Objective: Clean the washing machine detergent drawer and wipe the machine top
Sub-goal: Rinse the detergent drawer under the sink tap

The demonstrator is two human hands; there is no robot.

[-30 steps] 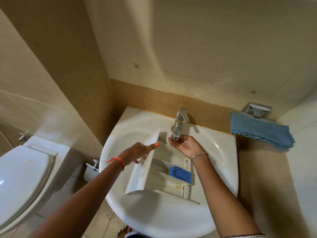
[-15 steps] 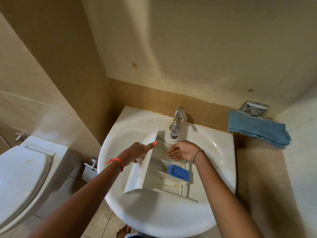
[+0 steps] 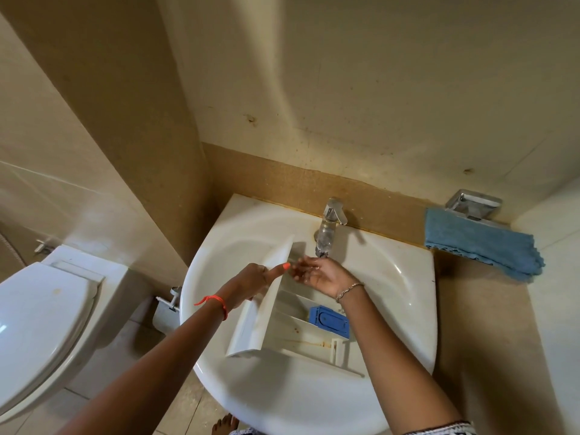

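- Beige-tiled bathroom: white sink (image 3: 392, 277) against the wall, toilet (image 3: 40, 324) at left, blue cloth (image 3: 483, 246) on the ledge at right.
- Lying in the basin: detergent drawer (image 3: 251, 324), with blue insert (image 3: 329, 321) seated in one compartment and brownish stains along the dividers.
- Left hand (image 3: 251, 277) gripping the drawer's front panel, thumb stretched along its top edge.
- Right hand (image 3: 320, 274) loose and cupped, palm up, holding nothing, just under the tap (image 3: 328, 227); flowing water hard to make out.
- Probably the rinsing step; machine top out of view, wiping not yet begun.
- Next, likely: rubbing the stained compartments under water while steadying the drawer against slipping.
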